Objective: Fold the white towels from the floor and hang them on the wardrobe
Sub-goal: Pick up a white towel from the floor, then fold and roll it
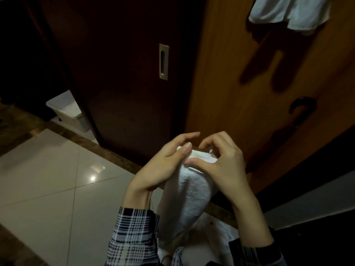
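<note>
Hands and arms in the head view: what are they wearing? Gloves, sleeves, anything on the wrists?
Left hand and right hand are bare, no gloves, rings or watch visible. Both forearms wear checked sleeves, dark with pale lines, cuffs pushed back from the wrists.

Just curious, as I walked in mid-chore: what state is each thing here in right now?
Towel: off the floor, held up by both hands.
Left hand: grips towel's top edge.
Right hand: pinches towel's top edge.
Hung towel: draped on the wardrobe door.
Bin: open.
</note>
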### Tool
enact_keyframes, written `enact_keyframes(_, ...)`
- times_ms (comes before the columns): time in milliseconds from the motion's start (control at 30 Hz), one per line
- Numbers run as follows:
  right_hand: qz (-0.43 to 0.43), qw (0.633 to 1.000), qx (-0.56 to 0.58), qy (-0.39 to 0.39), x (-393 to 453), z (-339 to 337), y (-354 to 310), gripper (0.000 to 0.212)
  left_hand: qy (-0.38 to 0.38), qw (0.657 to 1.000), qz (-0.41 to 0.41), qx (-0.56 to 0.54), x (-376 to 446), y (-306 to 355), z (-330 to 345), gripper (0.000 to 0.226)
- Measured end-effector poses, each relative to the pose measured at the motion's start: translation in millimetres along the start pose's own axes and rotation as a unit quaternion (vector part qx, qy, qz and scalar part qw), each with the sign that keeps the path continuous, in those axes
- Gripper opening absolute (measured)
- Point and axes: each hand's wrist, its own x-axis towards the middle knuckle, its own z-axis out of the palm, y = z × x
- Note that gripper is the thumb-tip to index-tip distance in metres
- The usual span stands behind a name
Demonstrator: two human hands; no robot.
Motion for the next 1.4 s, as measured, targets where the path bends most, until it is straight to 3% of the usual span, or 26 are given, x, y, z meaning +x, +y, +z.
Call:
enact_keyframes(100, 0.031, 0.998, -0.011, -0.049, 1.5, -1.4, 9.0, 0.040, -0.003, 1.000, 0.005, 0.017, -1.0, 0.8, -3.2, 0.045)
enact_keyframes(333, -0.001, 0.997, -0.021, -0.072, -0.7, 1.3, 27.6, 0.039, -0.044, 0.999, 0.006, 0.031, -3.2, 1.0, -5.0, 0.057)
enact_keyframes(500, -0.010, 0.982, -0.038, -0.184, 8.4, -7.4, 29.4, 0.043, -0.007, 1.000, 0.029, -0.001, -2.8, -0.5, -2.2, 0.051)
enact_keyframes(600, -0.028, 0.963, -0.074, -0.259, 17.6, -11.5, 39.6, 0.028, 0.037, 0.998, 0.034, -0.046, -2.7, -3.8, -7.5, 0.049)
enact_keyframes(700, 0.003, 0.967, 0.001, -0.253, 19.9, -11.0, 43.8, 0.005, 0.033, 0.999, 0.024, -0.027, -2.3, -4.3, -11.6, 0.054)
enact_keyframes(867, -0.034, 0.966, -0.023, -0.255, 33.9, -14.4, 41.6, 0.032, -0.009, 1.000, 0.005, -0.008, -4.9, -2.5, -14.1, 0.069)
enact_keyframes(1067, -0.052, 0.946, -0.059, -0.315, 42.2, -20.8, 37.9, 0.023, -0.045, 0.999, 0.013, 0.011, -5.3, -7.7, -23.0, 0.070)
enact_keyframes(1100, -0.050, 0.942, -0.067, -0.324, 43.0, -22.3, 39.1, 0.018, -0.032, 0.999, 0.015, 0.035, -4.0, -10.3, -24.6, 0.065)
enact_keyframes(1167, -0.058, 0.937, -0.108, -0.328, 43.8, -21.8, 42.6, 0.037, 0.035, 0.995, 0.028, 0.087, 0.0, -16.9, -27.6, 0.052)
enact_keyframes(1233, -0.074, 0.928, -0.166, -0.326, 43.7, -17.6, 46.9, 0.043, 0.092, 0.987, 0.049, 0.124, 3.3, -23.4, -28.3, 0.040)
enact_keyframes(1400, -0.145, 0.907, -0.273, -0.286, 41.2, -11.0, 66.0, 0.016, 0.160, 0.968, 0.093, 0.170, 8.5, -42.4, -26.7, 0.023)
